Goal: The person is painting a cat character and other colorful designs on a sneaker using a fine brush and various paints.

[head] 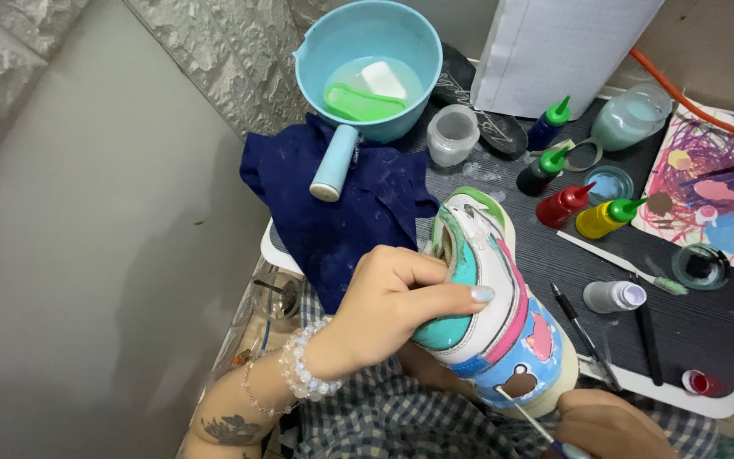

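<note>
Gripping sneaker [494, 289] – left hand [384, 306]; right hand [609, 425] brushing toe.

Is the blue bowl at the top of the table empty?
No, the blue bowl holds cloudy water with a green brush and a white block lying in it.

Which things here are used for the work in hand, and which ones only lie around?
In use:
- left hand gripping the painted sneaker
- right hand holding a thin paintbrush at the sneaker's brown patch

Lying about:
- blue water basin
- navy cloth
- paint squeeze bottles
- black pen
- scribbled paper
- dark table
</note>
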